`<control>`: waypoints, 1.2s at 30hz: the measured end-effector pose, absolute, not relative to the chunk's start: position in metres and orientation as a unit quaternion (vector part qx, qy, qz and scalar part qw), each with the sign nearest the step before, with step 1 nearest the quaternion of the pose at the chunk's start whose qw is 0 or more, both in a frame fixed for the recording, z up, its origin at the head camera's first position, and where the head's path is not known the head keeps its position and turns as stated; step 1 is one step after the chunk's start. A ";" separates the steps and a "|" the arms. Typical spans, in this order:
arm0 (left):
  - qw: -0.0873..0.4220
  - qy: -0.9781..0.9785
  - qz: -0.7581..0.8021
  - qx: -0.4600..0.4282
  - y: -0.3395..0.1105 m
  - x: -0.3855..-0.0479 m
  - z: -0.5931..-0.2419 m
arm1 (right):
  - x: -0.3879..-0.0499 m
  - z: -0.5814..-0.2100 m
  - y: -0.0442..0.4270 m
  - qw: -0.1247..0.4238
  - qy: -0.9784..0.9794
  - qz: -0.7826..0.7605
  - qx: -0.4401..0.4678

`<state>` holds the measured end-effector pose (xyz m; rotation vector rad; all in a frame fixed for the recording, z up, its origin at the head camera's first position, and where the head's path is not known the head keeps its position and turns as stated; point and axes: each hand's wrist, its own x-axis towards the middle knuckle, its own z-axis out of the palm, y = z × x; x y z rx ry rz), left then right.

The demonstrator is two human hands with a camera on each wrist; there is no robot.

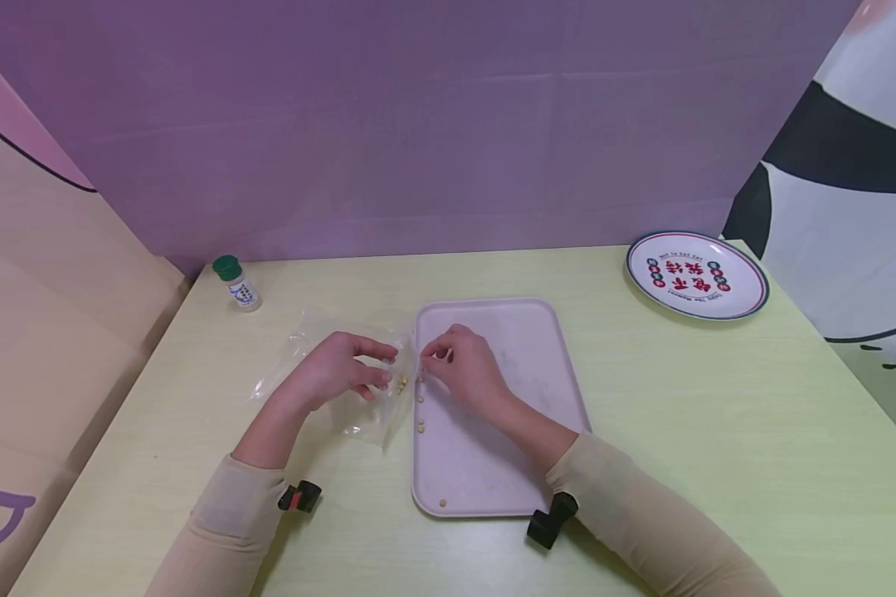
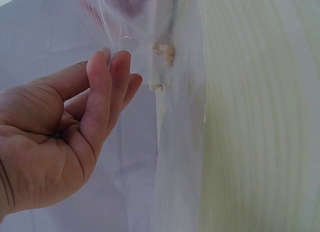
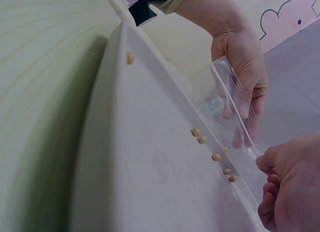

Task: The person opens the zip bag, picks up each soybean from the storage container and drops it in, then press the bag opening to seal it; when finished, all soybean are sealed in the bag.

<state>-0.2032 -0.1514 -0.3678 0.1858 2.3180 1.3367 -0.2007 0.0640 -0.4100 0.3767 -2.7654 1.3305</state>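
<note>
Head view: hands (image 1: 347,365) (image 1: 465,369) flank tray (image 1: 526,352)'s left edge; plate (image 1: 698,278) well apart.

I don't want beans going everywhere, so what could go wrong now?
The right hand pinches the edge of the bag. If it slips, the bag might tip and spill the beans inside.

Several loose beans lie near the edge of the tray. They look round, so a bump could make them roll, maybe onto the table.

The bag is close beside those loose beans, so dragging it could knock them.
</note>
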 end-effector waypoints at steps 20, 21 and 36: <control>0.231 0.839 0.487 0.067 -0.152 -0.203 -0.367 | -0.200 -0.409 0.062 0.046 -0.820 0.544 0.170; 0.231 0.839 0.488 0.067 -0.152 -0.202 -0.367 | -0.200 -0.409 0.062 0.040 -0.821 0.544 0.171; 0.235 0.836 0.492 0.066 -0.152 -0.204 -0.367 | -0.200 -0.412 0.062 0.010 -0.827 0.533 0.178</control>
